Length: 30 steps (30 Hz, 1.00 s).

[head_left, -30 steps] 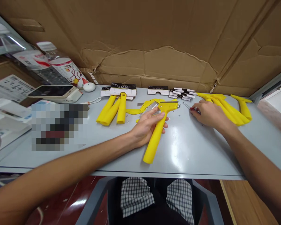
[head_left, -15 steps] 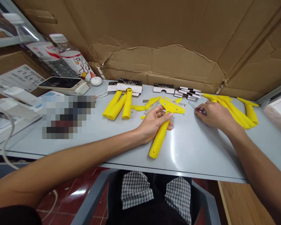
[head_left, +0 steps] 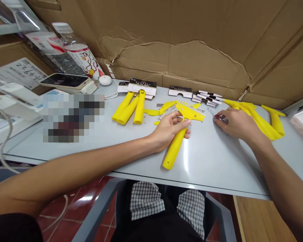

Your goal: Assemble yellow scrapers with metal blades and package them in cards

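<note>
My left hand [head_left: 170,131] is closed around a yellow scraper [head_left: 175,148], gripping it just below its wide head. The head points up and away from me, and two screw holes or screws show on its face. My right hand [head_left: 236,122] pinches a small screwdriver [head_left: 219,117] with a reddish, partly clear handle. Its thin metal shaft points left and away, low over the table and apart from the scraper. Behind the left hand lie loose yellow head plates [head_left: 166,107], metal blades and several small screws [head_left: 202,121].
Yellow scrapers with cards [head_left: 142,87] lie at the back left, and further yellow scrapers [head_left: 264,122] at the right. Folded cards [head_left: 207,98] rest along the cardboard wall [head_left: 192,60]. Bottles [head_left: 80,55], a phone [head_left: 65,80] and boxes stand left on the grey table [head_left: 209,164].
The camera view has shifted slightly, moving the tabletop things up and a little right. Both hands keep their holds on the scraper and screwdriver.
</note>
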### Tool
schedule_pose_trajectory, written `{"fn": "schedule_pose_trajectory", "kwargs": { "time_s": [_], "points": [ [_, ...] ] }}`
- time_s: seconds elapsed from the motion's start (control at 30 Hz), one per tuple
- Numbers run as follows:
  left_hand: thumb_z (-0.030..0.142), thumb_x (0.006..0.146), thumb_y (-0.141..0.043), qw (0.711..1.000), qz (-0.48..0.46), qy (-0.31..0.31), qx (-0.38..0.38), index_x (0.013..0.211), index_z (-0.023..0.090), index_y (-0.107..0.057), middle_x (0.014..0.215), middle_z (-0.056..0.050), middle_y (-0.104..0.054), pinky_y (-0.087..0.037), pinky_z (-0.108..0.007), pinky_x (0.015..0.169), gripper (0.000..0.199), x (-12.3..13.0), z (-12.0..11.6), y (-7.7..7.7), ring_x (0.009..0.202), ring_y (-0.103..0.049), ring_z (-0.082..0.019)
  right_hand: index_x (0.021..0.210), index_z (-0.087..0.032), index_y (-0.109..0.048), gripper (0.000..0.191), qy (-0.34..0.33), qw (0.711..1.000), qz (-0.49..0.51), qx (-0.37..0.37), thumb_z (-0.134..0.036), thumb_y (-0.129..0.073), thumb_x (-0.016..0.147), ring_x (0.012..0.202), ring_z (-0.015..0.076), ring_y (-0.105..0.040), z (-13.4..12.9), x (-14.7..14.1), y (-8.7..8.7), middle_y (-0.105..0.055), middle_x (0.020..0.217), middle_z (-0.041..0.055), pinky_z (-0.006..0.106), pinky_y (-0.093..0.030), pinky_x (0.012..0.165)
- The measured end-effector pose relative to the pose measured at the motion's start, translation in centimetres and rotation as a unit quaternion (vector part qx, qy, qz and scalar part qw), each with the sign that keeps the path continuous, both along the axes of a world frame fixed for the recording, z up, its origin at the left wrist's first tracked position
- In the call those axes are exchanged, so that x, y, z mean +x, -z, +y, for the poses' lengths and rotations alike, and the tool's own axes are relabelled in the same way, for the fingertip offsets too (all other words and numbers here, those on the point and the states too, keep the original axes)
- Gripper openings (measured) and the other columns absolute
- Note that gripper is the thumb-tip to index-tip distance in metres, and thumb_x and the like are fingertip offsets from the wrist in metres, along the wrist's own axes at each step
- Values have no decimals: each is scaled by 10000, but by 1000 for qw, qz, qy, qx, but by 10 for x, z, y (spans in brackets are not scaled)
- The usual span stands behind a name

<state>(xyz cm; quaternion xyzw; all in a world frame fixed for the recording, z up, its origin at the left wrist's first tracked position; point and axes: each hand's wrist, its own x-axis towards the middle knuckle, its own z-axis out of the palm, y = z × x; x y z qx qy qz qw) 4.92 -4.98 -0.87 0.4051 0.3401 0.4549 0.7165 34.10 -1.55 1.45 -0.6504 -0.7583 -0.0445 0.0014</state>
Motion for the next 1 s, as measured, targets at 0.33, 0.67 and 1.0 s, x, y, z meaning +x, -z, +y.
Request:
{"fn": "schedule_pose_trajectory", "kwargs": {
  "time_s": [0.33,0.67,1.0],
  "points": [
    [216,873,-885,1000,4,-6,-4,1054,159,-641,901,4,-659,-587,-278,625,309,0,1,0,674,-705,-125,1184,-151,-844,380,-179,975,81,107,-316,-534,1039,1076,354,-671,2,-5,10,-764,1157,172,523,-559,932],
    [239,861,-908,1000,9,-2,-1,1063,160,-627,894,18,-654,-597,-274,627,355,0,0,-2,660,-707,-118,1260,-233,-830,345,-204,970,84,99,-296,-550,1070,1146,355,-636,-5,-19,13,-769,1229,139,491,-462,904],
    [310,818,-963,1000,21,1,6,1096,161,-633,951,16,-642,-613,-261,624,457,0,0,0,680,-708,-107,1075,-237,-859,260,-249,961,91,80,-246,-600,1089,1113,334,-664,-5,-27,24,-805,1194,124,486,-347,918]
  ]
}}
